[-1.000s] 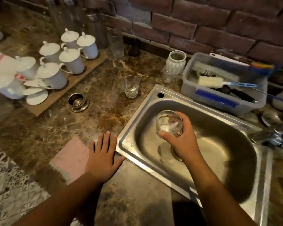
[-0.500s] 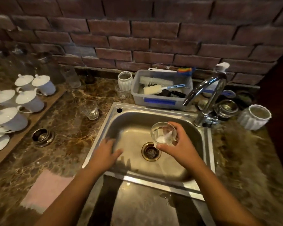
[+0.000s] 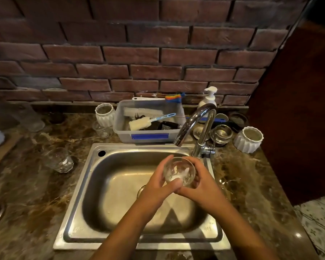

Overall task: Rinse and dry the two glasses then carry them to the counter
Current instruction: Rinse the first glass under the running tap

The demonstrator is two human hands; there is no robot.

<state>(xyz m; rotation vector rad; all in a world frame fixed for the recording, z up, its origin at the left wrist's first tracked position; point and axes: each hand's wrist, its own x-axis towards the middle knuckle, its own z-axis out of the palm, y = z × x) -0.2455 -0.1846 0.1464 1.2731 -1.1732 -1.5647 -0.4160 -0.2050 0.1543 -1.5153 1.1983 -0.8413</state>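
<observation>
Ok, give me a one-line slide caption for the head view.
One glass gripped over the sink by left hand and right hand, near the faucet; second glass stands on the counter.

Kitchen sink area. A stainless steel sink [image 3: 120, 194] lies beneath the fingers [image 3: 165, 164], which hold a glass [image 3: 179, 171]. It is set into a brown marble counter [image 3: 26, 194]. Just beyond the fingers a chrome tap [image 3: 204, 132] arches over the basin. Farther beyond are a plastic tub [image 3: 124, 136] of washing-up brushes [image 3: 140, 123], a soap pump bottle [image 3: 207, 99] and a brick wall [image 3: 131, 55]. A second glass [image 3: 58, 160] stands well left of the fingers.
</observation>
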